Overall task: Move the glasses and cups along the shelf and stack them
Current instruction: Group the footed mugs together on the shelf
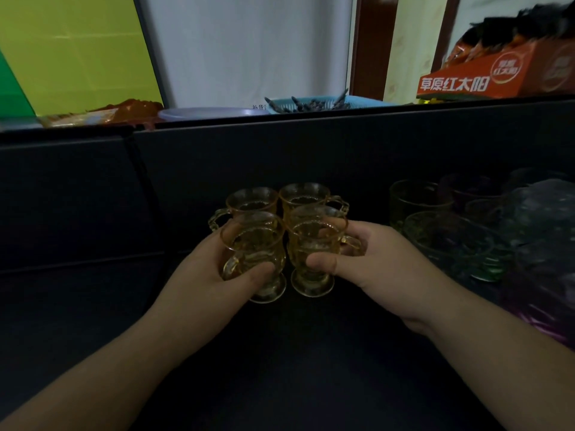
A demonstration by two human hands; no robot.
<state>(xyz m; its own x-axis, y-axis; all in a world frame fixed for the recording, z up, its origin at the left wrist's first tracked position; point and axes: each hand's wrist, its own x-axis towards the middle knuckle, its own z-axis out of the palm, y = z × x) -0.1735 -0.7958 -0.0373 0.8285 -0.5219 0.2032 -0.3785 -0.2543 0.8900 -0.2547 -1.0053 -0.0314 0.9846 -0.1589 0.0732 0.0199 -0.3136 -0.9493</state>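
Upper left, above the shelf's top board: yellow-green panel [74, 48], then a crumpled orange-brown wrapper [124, 108], a flat pale translucent lid [205, 114] and a light blue plastic basket [326, 102] of dark small pieces.

Below, on the dark shelf [77, 275], dimly lit: left hand [214, 275] reaching in from the lower left, its grip clamped round the front-left amber footed glass cup [253, 244], thumb across the near side just above the foot, fingertips showing through the glass on the far side, handle turned towards the palm. Cup upright; cannot tell whether its foot rests on the shelf or sits lifted.

Just behind: back-left amber handled glass cup [250, 199], handle out to the left, and back-right amber handled glass cup [303, 194], handle out to the right, both upright and close together, untouched.

Front right of the cluster: front-right amber footed glass cup [312, 244], upright, nearly touching its left neighbour. Right hand [367, 256] coming in from the lower right, grip clamped on it, thumb low on the near side, fingers curled over the far rim, handle by the palm.

Further right, apart from the amber four: group of dark green-tinted glass cups [435, 222], partly lost in shadow, then crinkled clear plastic wrapping [544, 219] at the edge.

Upper right, on the top board: orange-red cardboard box with white Chinese lettering [485, 76].
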